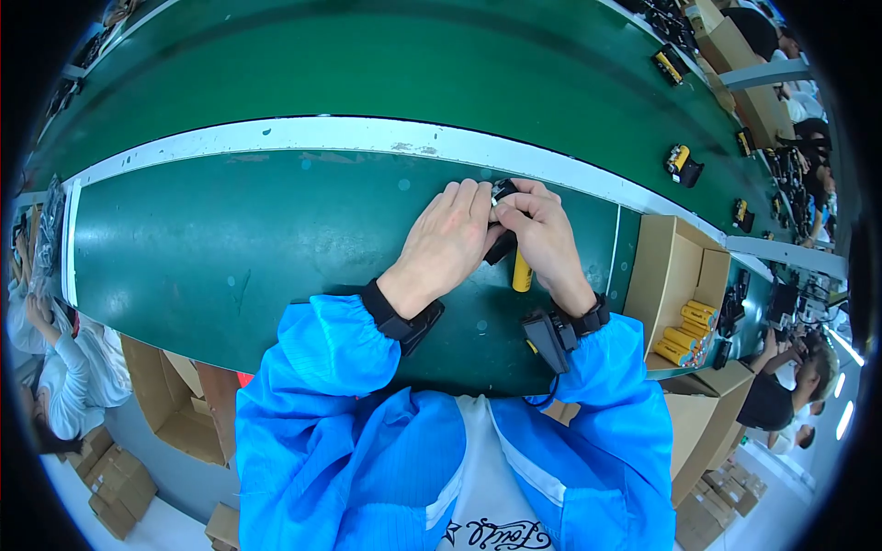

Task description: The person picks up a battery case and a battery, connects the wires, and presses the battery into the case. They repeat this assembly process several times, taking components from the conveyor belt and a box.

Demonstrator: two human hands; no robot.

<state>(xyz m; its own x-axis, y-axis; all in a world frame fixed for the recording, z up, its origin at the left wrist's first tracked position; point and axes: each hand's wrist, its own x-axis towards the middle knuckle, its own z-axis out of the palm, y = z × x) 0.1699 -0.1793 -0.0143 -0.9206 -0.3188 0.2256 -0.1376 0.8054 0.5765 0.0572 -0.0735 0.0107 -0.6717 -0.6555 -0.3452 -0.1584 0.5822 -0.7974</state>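
Note:
Both hands meet over the green bench, near its far white rim. My left hand (444, 241) is closed on a small black part (501, 248), with its fingers held together along the left side. My right hand (551, 241) grips the upper end of the same part between thumb and fingers. Much of the part is hidden by the fingers, so its exact kind does not show. Just below, partly under my right hand, a yellow cylindrical battery (522, 274) is visible; whether it touches the black part I cannot tell.
An open cardboard box (654, 266) with several yellow batteries (684, 335) stands on the right of the bench. Beyond the white rim (367, 134), several black-and-yellow units (682, 165) lie on a green belt. Another carton (175, 395) sits at lower left. People work on both sides.

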